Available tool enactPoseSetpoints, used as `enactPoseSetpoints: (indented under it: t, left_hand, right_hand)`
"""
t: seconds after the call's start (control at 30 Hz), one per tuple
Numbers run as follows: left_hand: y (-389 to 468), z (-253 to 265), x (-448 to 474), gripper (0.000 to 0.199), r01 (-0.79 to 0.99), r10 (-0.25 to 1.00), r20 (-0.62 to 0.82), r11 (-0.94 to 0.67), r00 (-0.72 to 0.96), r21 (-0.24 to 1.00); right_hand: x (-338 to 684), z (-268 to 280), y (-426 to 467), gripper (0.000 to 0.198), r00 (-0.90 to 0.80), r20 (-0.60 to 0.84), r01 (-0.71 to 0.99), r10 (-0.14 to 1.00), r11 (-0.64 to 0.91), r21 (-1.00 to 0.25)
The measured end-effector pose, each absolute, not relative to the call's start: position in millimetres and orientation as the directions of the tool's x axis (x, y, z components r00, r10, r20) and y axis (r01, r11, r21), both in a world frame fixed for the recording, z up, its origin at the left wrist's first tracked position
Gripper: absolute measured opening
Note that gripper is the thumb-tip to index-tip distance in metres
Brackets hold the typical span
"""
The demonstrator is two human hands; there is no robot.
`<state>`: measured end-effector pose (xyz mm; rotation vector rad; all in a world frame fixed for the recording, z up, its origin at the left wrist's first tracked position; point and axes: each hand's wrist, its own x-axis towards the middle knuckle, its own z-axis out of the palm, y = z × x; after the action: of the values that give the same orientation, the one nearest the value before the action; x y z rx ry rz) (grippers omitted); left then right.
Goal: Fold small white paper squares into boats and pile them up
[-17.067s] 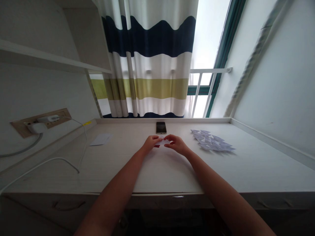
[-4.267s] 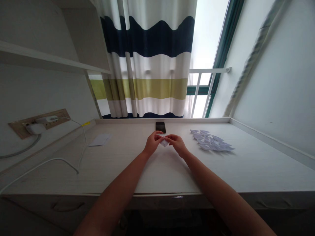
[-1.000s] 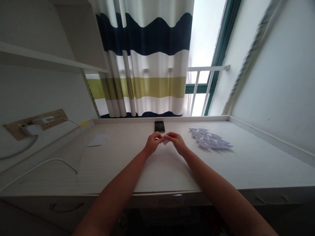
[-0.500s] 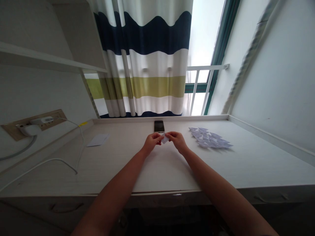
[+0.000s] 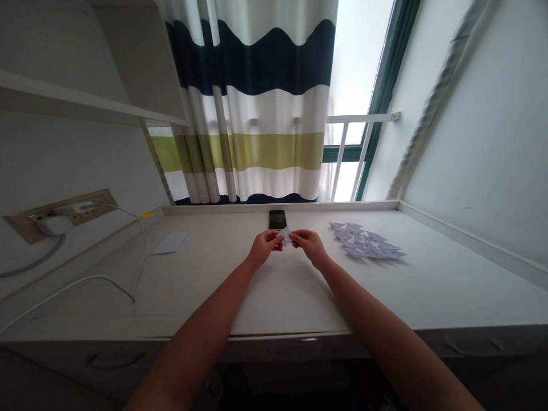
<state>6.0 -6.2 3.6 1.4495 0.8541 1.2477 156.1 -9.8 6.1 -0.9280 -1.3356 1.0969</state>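
Note:
Between my two hands is a small piece of folded white paper (image 5: pixel 285 236), held up over the desk. The fingers of my left hand (image 5: pixel 265 246) pinch its left side, and those of my right hand (image 5: pixel 309 244) close on its right edge. Just behind the paper lies a dark phone (image 5: pixel 277 219), its near end partly covered by my fingers and the paper. To the right, several folded white paper pieces (image 5: pixel 368 242) with pointed ends are laid out in overlapping rows. Flat on the left of the desk rests a small stack of white paper (image 5: pixel 172 243).
A white cable (image 5: pixel 143 245) runs from chargers in the wall socket (image 5: pixel 81 212) over the left part of the desk (image 5: pixel 214 297). Low raised edging (image 5: pixel 462 240) borders the desk at the back and right. Striped curtains (image 5: pixel 274 114) hang behind it.
The folded paper has turned slightly between my fingers and shows more of its face. My right fingers have shifted a little on its edge.

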Motion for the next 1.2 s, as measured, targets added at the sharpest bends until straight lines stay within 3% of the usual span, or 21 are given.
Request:
enactPoseSetpoints:
  t: [0.13,0.33,0.57,0.9,1.03,1.2]
  left_hand:
    - [-6.4,3.3,6.6,0.024,-0.004,0.936,0.32,-0.323,0.146,0.946]
    - [-7.3,1.2,6.8,0.022,0.124,0.905,0.389,-0.412,0.171,0.903]
    - [-6.7,0.8,6.5,0.026,0.053,0.907,0.336,-0.36,0.255,0.931]
    - [-1.7,-3.5,4.8,0.024,0.035,0.923,0.326,-0.34,0.203,0.94]
    - [-5.4,0.7,4.6,0.022,-0.015,0.925,0.259,-0.265,0.279,0.964]
    - [-5.0,0.3,5.0,0.027,0.016,0.922,0.291,-0.305,0.254,0.952]
  right_hand:
    - [154.2,3.5,-9.5,0.03,-0.055,0.289,0.007,0.956,0.29,-0.957]
    - [150.5,5.5,-14.2,0.024,-0.069,0.183,0.05,0.981,0.187,-0.981]
    - [153.0,6.4,-15.6,0.023,-0.115,0.177,0.015,0.978,0.18,-0.984]
    - [151.9,9.1,-17.3,0.017,-0.165,0.175,-0.003,0.971,0.177,-0.984]
    - [153.2,7.8,-16.1,0.014,-0.099,0.185,0.06,0.978,0.192,-0.98]
    - [153.8,7.0,-15.1,0.014,-0.059,0.158,0.072,0.986,0.162,-0.984]
